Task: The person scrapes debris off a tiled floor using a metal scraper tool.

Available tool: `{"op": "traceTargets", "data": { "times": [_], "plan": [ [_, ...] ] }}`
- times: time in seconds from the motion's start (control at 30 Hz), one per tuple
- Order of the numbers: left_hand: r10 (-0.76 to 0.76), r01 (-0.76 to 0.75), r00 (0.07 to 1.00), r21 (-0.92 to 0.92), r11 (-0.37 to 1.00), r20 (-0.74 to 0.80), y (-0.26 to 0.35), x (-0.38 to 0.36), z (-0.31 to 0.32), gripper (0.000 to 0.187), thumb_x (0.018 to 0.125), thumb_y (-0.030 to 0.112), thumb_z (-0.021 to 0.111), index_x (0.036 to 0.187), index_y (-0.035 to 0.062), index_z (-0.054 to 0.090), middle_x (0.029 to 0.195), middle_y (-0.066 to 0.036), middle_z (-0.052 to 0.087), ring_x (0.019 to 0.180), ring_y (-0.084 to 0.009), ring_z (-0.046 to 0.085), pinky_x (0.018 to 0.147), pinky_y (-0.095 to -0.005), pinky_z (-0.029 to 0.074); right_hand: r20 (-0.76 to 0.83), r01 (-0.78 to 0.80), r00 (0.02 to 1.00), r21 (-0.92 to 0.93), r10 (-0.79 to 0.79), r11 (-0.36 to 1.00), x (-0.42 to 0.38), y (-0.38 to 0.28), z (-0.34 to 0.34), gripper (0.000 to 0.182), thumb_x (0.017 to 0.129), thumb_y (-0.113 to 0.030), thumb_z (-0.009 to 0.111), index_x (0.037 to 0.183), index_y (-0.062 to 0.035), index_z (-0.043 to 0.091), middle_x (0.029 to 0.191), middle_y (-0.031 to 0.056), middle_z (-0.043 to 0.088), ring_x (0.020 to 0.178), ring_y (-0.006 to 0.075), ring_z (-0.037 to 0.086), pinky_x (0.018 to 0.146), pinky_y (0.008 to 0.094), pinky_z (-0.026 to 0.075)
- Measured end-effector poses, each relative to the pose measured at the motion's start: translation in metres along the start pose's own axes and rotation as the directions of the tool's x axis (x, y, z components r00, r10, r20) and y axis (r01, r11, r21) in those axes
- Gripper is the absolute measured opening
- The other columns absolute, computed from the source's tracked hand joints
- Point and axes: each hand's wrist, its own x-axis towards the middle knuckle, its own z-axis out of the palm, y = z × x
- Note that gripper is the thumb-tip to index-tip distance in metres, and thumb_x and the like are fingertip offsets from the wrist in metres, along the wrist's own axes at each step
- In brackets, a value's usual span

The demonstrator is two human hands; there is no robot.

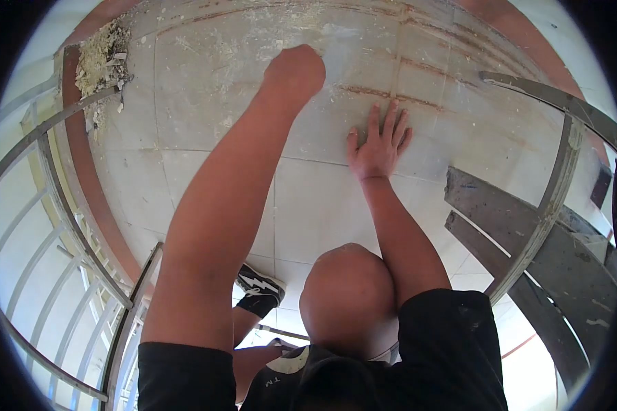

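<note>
My left hand [298,67] is closed in a fist, low over the dirty tiled floor [219,185]. Its fingers curl away from view, so whatever they may hold is hidden. A pale whitish smear [339,51] marks the tiles just right of this fist. My right hand [379,145] lies flat on the floor with its fingers spread and nothing in it. Right above its fingertips runs a rusty-brown streak [391,96] along a tile joint.
Rubble and flakes [103,58] are heaped at the upper left. A metal railing [48,164] curves along the left side. On the right, a metal frame [541,222] stands over grey boards [493,205]. My bent knee [349,294] and a black shoe [260,282] are near the bottom.
</note>
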Motion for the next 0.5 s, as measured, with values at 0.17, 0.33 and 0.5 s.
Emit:
{"op": "traceTargets", "data": {
  "times": [0.17,0.33,0.5],
  "plan": [
    [-0.035,0.035,0.987,0.006,0.999,0.154,0.008,0.015,-0.033,0.029,0.083,0.014,0.049,0.102,0.0032,0.067,0.102,-0.022,0.067,0.098,-0.0380,0.064,0.084,-0.0455,0.051,0.001,-0.006,1.000,0.019,0.006,1.000,0.003,-0.001,0.000,0.068,0.082,-0.041,0.054,0.141,-0.0125,0.040,0.155,0.0162,0.015,0.142,0.0402,0.010,0.112,0.0589,0.008],
    [-0.058,0.065,0.998,-0.218,0.974,0.035,0.018,-0.085,0.020,0.026,0.085,0.015,0.049,0.106,0.0065,0.064,0.095,-0.022,0.067,0.091,-0.0402,0.064,0.081,-0.0491,0.052,0.017,-0.009,1.000,0.026,0.008,1.000,0.002,-0.003,-0.003,0.068,0.082,-0.041,0.054,0.142,-0.0127,0.038,0.155,0.0159,0.016,0.143,0.0398,0.009,0.112,0.0586,0.007],
    [-0.111,0.104,0.994,-0.260,0.960,-0.012,0.028,-0.079,0.024,0.026,0.088,0.019,0.050,0.109,0.0077,0.061,0.096,-0.023,0.066,0.091,-0.0397,0.065,0.081,-0.0493,0.052,0.006,-0.007,1.000,-0.004,0.007,1.000,0.000,-0.001,-0.002,0.067,0.082,-0.041,0.054,0.142,-0.0134,0.040,0.154,0.0161,0.018,0.142,0.0396,0.011,0.112,0.0579,0.008]
  ]
}}
